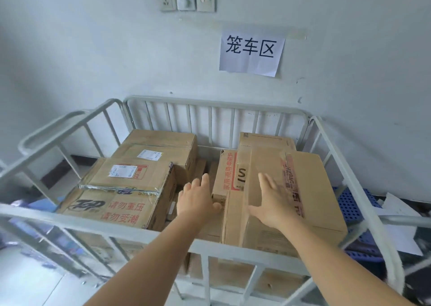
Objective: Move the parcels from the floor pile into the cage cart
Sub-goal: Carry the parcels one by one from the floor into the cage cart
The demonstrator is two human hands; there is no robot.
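We have both arms reached over the near rail of the cage cart, and the move ahead turns on how the top parcel on the cart's right side lies under our hands. It sits at the near right corner of the cart, its long axis running from the near rail toward the back rail, tilted a little so that it rides up on the red-lettered box beside it.

Our right hand lies flat on its top face, fingers straight and spread, pointing toward the back rail; this grip presses and pinches nothing. Our left hand is just to the left, over the gap between the two stacks, fingers loosely extended, thumb near the corner of the red-lettered box; whether it touches the cardboard we cannot tell.

The right hand is plainly the nearer one, already on the parcel. We judge that the parcel is placed and only needs settling, a push along its long axis toward the back rail.

The left stack fills the near left corner, well apart from both hands.
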